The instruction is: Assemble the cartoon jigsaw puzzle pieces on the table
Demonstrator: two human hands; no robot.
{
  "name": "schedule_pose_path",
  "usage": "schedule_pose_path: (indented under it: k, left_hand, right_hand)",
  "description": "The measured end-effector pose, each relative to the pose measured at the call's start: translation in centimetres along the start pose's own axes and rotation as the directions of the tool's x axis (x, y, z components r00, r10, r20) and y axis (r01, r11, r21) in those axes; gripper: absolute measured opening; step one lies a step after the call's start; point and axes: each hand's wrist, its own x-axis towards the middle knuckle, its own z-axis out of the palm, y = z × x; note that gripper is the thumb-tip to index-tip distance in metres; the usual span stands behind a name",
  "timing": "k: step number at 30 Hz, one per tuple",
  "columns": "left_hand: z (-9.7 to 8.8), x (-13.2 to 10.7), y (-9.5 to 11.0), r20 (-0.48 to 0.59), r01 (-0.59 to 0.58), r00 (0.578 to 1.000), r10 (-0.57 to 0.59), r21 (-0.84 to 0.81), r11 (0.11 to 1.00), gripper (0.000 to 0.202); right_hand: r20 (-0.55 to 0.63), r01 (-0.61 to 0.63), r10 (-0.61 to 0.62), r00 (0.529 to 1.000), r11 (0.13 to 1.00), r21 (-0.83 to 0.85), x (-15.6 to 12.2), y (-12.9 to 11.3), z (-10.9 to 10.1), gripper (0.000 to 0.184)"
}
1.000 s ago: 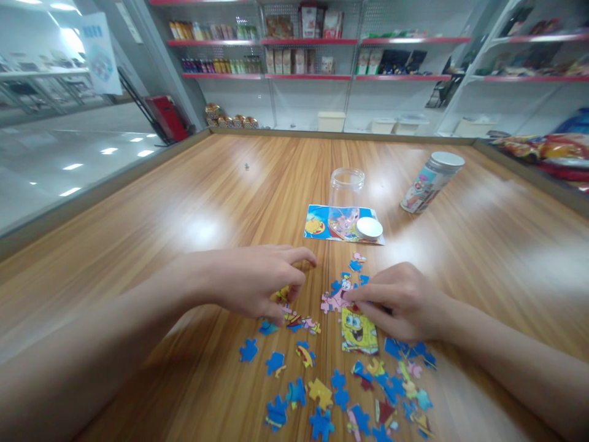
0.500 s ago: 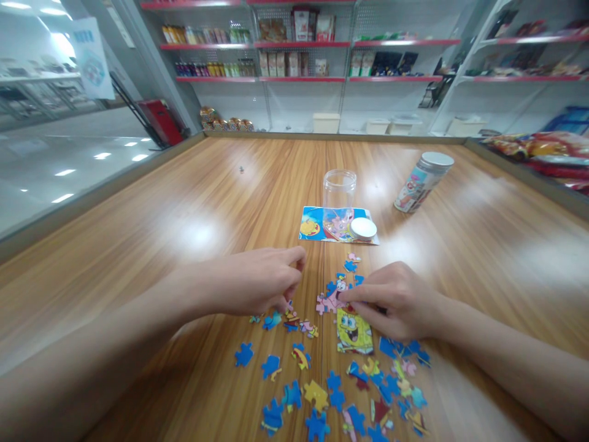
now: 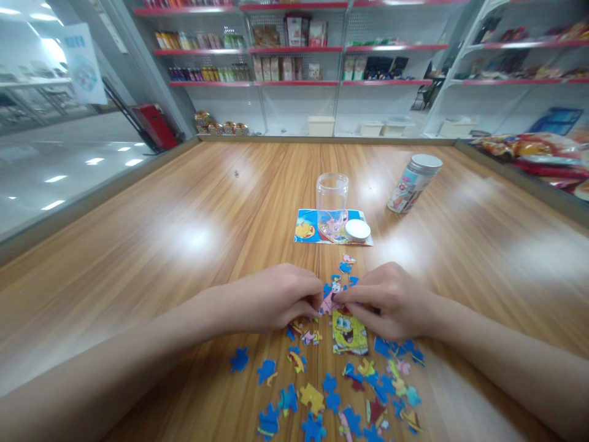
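Observation:
My left hand is closed in a pinch at the left edge of a joined pink section of jigsaw puzzle. A small pink puzzle piece shows at its fingertips, mostly hidden. From the other side, my right hand has its index finger and thumb closed down on the pink section, holding it at its right edge. Just below lies a joined yellow puzzle section with a smiling face. Loose pieces, such as a plain yellow one and a blue one, are spread nearer to me.
Beyond my hands, a clear plastic jar and a white lid rest on a picture sheet. A printed canister stands back right. Packaged snacks lie past the table's right rim; stocked shelves stand behind.
My left hand has moved right, from above the loose pieces to the pink section's left edge. My right hand stays at the section. The view has shifted slightly.

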Motion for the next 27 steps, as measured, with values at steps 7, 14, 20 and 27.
schedule_pose_path:
  k: [7,14,20,27]
  left_hand:
    - [-0.5,-0.24,-0.01,-0.005,0.041,0.999,-0.041,0.057,0.998,0.018]
    - [0.0,-0.2,-0.1,0.054,0.018,0.998,-0.023,0.094,0.995,0.015]
    - [-0.38,-0.24,-0.53,0.037,0.068,0.997,-0.071,0.096,0.993,0.017]
    - [-0.76,-0.28,-0.89,0.068,0.095,0.992,-0.103,0.107,0.99,0.018]
  right_hand:
    - [-0.009,0.006,-0.006,1.0,1.0,-0.014,0.12,0.1,0.03,0.02]
    - [-0.038,0.015,-0.016,0.999,1.0,-0.007,0.16,-0.01,0.07,0.022]
    - [-0.046,0.01,-0.01,0.999,1.0,0.0,0.05,-0.05,0.17,0.021]
    - [-0.055,0.015,-0.015,0.998,1.0,0.002,0.07,-0.03,0.17,0.022]
